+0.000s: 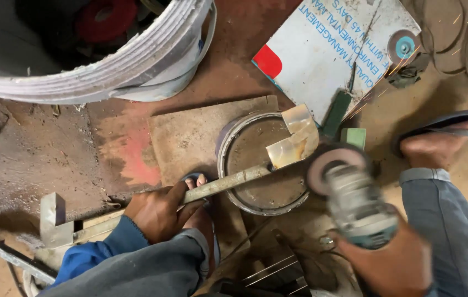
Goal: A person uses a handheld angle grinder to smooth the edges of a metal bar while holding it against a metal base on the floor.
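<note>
One big white woven sack (135, 60) fills the top left, rim rolled back, w/ a red disc-shaped thing inside. One white printed sign board (333, 49) w/ a red corner patch lies at top centre-right; one small grinding disc w/ a blue hub (403, 45) sits at its right edge. One flat brown board (190, 137) lies on the dirt floor at centre, & one round shallow metal tin (261, 165) rests partly on it. Two green blocks, one dark (337, 114) & one light (353, 136), lie just beyond the tin.

One long grey angle-iron bar (223, 184) runs from lower left across the tin's rim; its far end carries a shiny bent metal plate (294, 137) over the tin. One angle grinder w/ a grey body (355, 203), blurred, has its disc just beside the plate end of the bar; a few sparks fly up right.

Two bare feet in sandals: one (201, 220) under the bar at centre, one (443, 143) at right.

Left hand (159, 212), blue sleeve, fingers wrapped tight round the bar, pressing it down near the foot. Right hand (399, 264) at lower right, palm clasped about the grinder's rear body, wrist bent inward; individual fingers can't be made out.
</note>
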